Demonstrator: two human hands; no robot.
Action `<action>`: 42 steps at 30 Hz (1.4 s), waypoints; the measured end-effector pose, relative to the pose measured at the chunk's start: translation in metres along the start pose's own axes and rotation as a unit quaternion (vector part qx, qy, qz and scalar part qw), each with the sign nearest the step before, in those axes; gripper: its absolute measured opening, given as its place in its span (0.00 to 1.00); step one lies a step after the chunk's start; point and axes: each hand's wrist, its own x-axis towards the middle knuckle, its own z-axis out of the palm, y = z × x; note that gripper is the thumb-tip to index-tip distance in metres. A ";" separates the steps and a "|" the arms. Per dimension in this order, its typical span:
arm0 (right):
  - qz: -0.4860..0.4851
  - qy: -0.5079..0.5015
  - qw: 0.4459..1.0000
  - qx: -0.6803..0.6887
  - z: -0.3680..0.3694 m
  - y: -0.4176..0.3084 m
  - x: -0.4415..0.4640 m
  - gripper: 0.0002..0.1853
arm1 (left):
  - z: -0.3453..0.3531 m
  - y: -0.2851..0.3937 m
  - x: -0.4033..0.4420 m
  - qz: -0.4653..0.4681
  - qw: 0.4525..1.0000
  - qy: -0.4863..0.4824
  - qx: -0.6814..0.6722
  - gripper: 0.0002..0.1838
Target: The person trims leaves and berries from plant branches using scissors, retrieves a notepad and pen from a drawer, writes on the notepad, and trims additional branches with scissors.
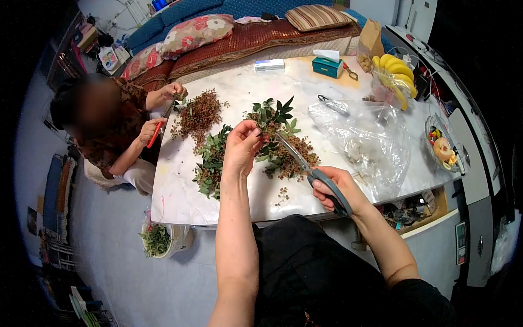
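My left hand [243, 146] pinches a leafy sprig [268, 115] with small brown berries, held over the marble-look table [185, 188]. In my right hand [338, 188] are dark grey-handled scissors [308, 168], their blades pointing up and left at the sprig near my left fingertips. Beneath the blades lies a pile of brown berry clusters [294, 158]. Left of my left hand is a heap of green leafy stems [213, 163], and beyond it a bigger pile of berry clusters [200, 113]. A small loose cluster [282, 196] lies near the front edge.
At the left a co-worker [117, 114] holds red-handled scissors [155, 134] and a sprig. A clear plastic bag [370, 147], bananas [397, 73], a tissue box [327, 66] and a fruit bowl [442, 144] are on the right. A bucket of leaves [177, 240] stands on the floor.
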 end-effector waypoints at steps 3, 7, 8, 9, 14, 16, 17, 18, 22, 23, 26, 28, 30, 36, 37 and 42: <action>-0.009 0.014 1.000 -0.018 -0.002 0.000 0.000 0.19 | 0.000 0.000 0.000 0.002 1.000 -0.012 0.003 0.05; -0.003 0.022 0.999 -0.045 -0.002 -0.003 0.000 0.19 | 0.003 0.001 -0.002 -0.004 1.000 -0.023 0.019 0.05; -0.001 0.032 0.998 -0.060 -0.001 -0.004 0.000 0.18 | 0.002 0.000 -0.001 -0.004 1.000 -0.023 0.019 0.05; -0.001 0.032 0.998 -0.060 -0.002 -0.003 0.001 0.18 | 0.001 -0.001 0.000 -0.001 0.999 -0.032 0.023 0.05; -0.008 0.051 0.989 -0.136 -0.003 -0.005 0.001 0.21 | -0.001 -0.003 0.000 0.004 0.998 -0.059 0.037 0.04; -0.017 0.052 0.988 -0.146 -0.002 -0.005 0.001 0.21 | -0.001 -0.003 0.001 0.005 0.997 -0.060 0.040 0.04; -0.027 0.052 0.986 -0.156 -0.001 -0.004 0.001 0.21 | -0.001 -0.003 0.001 0.005 0.997 -0.060 0.040 0.04; -0.027 0.052 0.986 -0.156 -0.001 -0.003 0.001 0.21 | 0.000 -0.003 0.000 0.001 0.998 -0.048 0.040 0.04; -0.028 0.062 0.994 -0.081 0.000 -0.001 0.000 0.21 | -0.004 -0.001 0.001 -0.013 1.000 -0.021 0.011 0.04; -0.028 0.059 0.996 -0.060 -0.001 -0.002 0.000 0.21 | -0.005 -0.001 0.001 -0.012 1.000 -0.020 0.011 0.04; -0.016 0.030 0.999 -0.018 0.002 0.000 -0.003 0.20 | -0.004 0.000 0.000 -0.005 1.000 -0.014 -0.019 0.04; -0.006 0.016 1.000 0.001 0.002 0.003 -0.003 0.19 | -0.004 -0.002 0.002 -0.003 1.000 -0.003 -0.025 0.04; 0.003 0.002 1.000 0.019 0.003 0.002 -0.003 0.19 | -0.004 -0.002 0.001 0.004 1.000 -0.004 -0.024 0.04; 0.007 -0.005 1.000 0.020 0.005 -0.001 -0.003 0.12 | 0.002 -0.001 -0.001 0.034 0.999 -0.025 -0.018 0.05; 0.008 -0.004 1.000 0.020 0.005 -0.002 -0.003 0.12 | 0.004 0.000 -0.002 0.042 0.999 -0.027 -0.017 0.06; 0.014 0.010 1.000 0.011 0.006 -0.002 -0.002 0.11 | 0.002 -0.002 -0.001 0.049 0.998 -0.048 -0.010 0.05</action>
